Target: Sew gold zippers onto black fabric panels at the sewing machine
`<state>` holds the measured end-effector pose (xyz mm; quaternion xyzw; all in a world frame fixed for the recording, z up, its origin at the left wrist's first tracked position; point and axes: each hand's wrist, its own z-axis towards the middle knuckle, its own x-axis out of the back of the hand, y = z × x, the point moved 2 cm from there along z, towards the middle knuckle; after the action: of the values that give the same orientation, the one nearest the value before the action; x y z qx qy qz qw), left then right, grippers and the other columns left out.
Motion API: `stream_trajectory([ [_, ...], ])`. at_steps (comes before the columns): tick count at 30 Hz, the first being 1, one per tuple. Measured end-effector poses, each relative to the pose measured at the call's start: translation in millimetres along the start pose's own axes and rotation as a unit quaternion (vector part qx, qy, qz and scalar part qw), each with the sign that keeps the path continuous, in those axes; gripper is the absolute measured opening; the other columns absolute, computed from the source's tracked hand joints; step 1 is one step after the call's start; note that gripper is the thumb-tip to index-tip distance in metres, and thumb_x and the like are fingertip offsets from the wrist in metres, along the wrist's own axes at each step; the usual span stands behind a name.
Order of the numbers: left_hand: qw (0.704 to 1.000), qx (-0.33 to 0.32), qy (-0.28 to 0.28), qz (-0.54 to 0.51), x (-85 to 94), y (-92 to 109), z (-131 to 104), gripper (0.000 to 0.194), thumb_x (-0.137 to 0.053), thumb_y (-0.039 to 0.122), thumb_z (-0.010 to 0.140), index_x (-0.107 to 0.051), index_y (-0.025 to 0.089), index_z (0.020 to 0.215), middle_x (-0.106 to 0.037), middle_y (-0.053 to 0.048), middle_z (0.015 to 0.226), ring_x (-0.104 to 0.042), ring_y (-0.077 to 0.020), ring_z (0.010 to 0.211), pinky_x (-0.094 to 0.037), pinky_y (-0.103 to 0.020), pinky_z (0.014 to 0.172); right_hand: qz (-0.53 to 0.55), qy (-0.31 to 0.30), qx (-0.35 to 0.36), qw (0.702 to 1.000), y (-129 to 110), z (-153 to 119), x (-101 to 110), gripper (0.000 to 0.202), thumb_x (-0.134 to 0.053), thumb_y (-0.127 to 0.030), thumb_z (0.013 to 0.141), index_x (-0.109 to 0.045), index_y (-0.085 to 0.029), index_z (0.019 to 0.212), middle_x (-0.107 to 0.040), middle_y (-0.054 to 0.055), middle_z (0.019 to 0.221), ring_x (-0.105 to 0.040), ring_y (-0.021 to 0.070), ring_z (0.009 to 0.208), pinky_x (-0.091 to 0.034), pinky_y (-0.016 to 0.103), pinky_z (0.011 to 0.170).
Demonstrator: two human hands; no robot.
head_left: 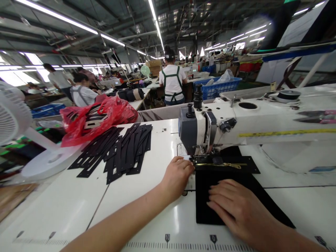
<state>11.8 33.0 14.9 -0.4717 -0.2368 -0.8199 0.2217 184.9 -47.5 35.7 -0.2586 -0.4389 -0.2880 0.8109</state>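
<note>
A black strip with a gold-toothed zipper (pixel 210 164) lies under the head of a white sewing machine (pixel 202 129), its gold pull toward the right. My left hand (pixel 178 176) is closed at the strip's left end, fingers bent over the edge beside the needle area; a small white bit shows by the fingertips. Flat on a black fabric panel (pixel 206 199) rests my right hand (pixel 233 206), its fingers stretched out and slightly apart. That panel lies just in front of the zipper strip. The needle and presser foot are hard to make out.
Left on the white table (pixel 147 213) lies a pile of black cut strips with slots (pixel 126 150). Behind it sits a red plastic bag (pixel 97 115), beside a white fan (pixel 49 154). Pink-handled scissors (pixel 320 117) rest on the machine arm. People work farther back near a blue basket (pixel 220 87).
</note>
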Motion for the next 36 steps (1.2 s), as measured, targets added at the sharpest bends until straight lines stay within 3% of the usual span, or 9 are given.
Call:
stream_trajectory([
  [3, 1.0, -0.017, 0.002, 0.01, -3.9, 3, -8, 0.016, -0.049, 0.01, 0.085, -0.059, 0.015, 0.096, -0.064, -0.007, 0.105, -0.057, -0.0194, 0.101, -0.034, -0.04, 0.099, -0.023, 0.023, -0.044, 0.999, 21, 17, -11, 0.026, -0.042, -0.016, 0.089, -0.066, -0.013, 0.098, -0.068, 0.011, 0.098, -0.062, 0.0249, 0.092, -0.05, 0.044, 0.084],
  [6, 1.0, -0.003, -0.001, 0.007, -4.3, 2, -6, 0.016, -0.049, 0.008, 0.085, -0.058, 0.014, 0.097, -0.064, -0.008, 0.105, -0.058, -0.0191, 0.1, -0.037, -0.037, 0.097, -0.028, 0.017, -0.046, 0.998, 38, 28, -27, 0.03, -0.042, -0.011, 0.086, -0.06, -0.008, 0.11, -0.064, 0.015, 0.109, -0.059, 0.028, 0.102, -0.047, 0.046, 0.088],
  [11, 0.998, 0.062, -0.007, 0.01, 0.4, -4, 12, 0.013, -0.048, 0.011, 0.087, -0.058, 0.014, 0.08, -0.066, -0.005, 0.074, -0.062, -0.019, 0.071, -0.047, -0.034, 0.075, 0.014, -0.014, -0.06, 0.998, 51, 31, -34, 0.027, -0.043, -0.011, 0.085, -0.064, -0.017, 0.101, -0.067, 0.009, 0.102, -0.062, 0.0218, 0.096, -0.05, 0.037, 0.086],
  [17, 0.995, 0.102, -0.02, 0.003, 6.1, -8, 18, 0.009, -0.053, 0.01, 0.084, -0.06, 0.015, 0.081, -0.067, -0.004, 0.074, -0.062, -0.0194, 0.071, -0.046, -0.032, 0.072, 0.043, -0.02, -0.08, 0.996, 64, 38, -30, 0.025, -0.043, -0.011, 0.085, -0.065, -0.019, 0.094, -0.068, 0.007, 0.093, -0.064, 0.0197, 0.088, -0.051, 0.032, 0.08],
  [20, 0.994, 0.108, -0.019, 0.0, 6.0, -8, 17, 0.008, -0.053, 0.011, 0.084, -0.06, 0.015, 0.081, -0.067, -0.004, 0.073, -0.062, -0.0193, 0.07, -0.045, -0.031, 0.072, 0.023, -0.005, -0.084, 0.996, 58, 36, -28, 0.026, -0.041, -0.011, 0.086, -0.064, -0.016, 0.098, -0.067, 0.008, 0.09, -0.064, 0.0197, 0.083, -0.052, 0.031, 0.075],
  [23, 0.994, 0.109, -0.015, -0.007, 5.9, -9, 17, 0.008, -0.053, 0.014, 0.085, -0.06, 0.016, 0.083, -0.067, -0.003, 0.074, -0.062, -0.0191, 0.071, -0.045, -0.031, 0.071, -0.101, 0.049, -0.05, 0.992, 35, 28, -23, 0.025, -0.041, -0.015, 0.088, -0.065, -0.013, 0.097, -0.065, 0.011, 0.088, -0.061, 0.025, 0.082, -0.049, 0.041, 0.074],
  [25, 0.994, 0.109, -0.011, -0.012, 6.7, -10, 18, 0.008, -0.053, 0.016, 0.086, -0.061, 0.016, 0.083, -0.067, -0.002, 0.074, -0.063, -0.0191, 0.071, -0.045, -0.031, 0.071, -0.144, 0.051, -0.023, 0.988, 16, 20, -22, 0.027, -0.041, -0.02, 0.089, -0.066, -0.013, 0.097, -0.063, 0.011, 0.084, -0.058, 0.0259, 0.077, -0.047, 0.043, 0.07],
  [29, 0.993, 0.113, -0.005, -0.02, 7.7, -13, 20, 0.009, -0.053, 0.016, 0.085, -0.061, 0.017, 0.08, -0.067, -0.002, 0.073, -0.063, -0.0192, 0.071, -0.045, -0.031, 0.071, -0.084, -0.005, -0.028, 0.996, -2, 8, -24, 0.036, -0.035, -0.028, 0.092, -0.063, -0.013, 0.109, -0.061, 0.01, 0.081, -0.055, 0.0229, 0.074, -0.046, 0.038, 0.065],
  [36, 0.993, 0.114, 0.013, -0.018, 3.5, -16, 19, 0.006, -0.055, 0.015, 0.083, -0.061, 0.017, 0.081, -0.067, -0.002, 0.074, -0.062, -0.02, 0.073, -0.044, -0.031, 0.07, -0.054, -0.011, -0.019, 0.998, 4, 1, -23, 0.035, -0.034, -0.028, 0.093, -0.061, -0.014, 0.112, -0.062, 0.01, 0.089, -0.056, 0.0236, 0.082, -0.044, 0.038, 0.07],
])
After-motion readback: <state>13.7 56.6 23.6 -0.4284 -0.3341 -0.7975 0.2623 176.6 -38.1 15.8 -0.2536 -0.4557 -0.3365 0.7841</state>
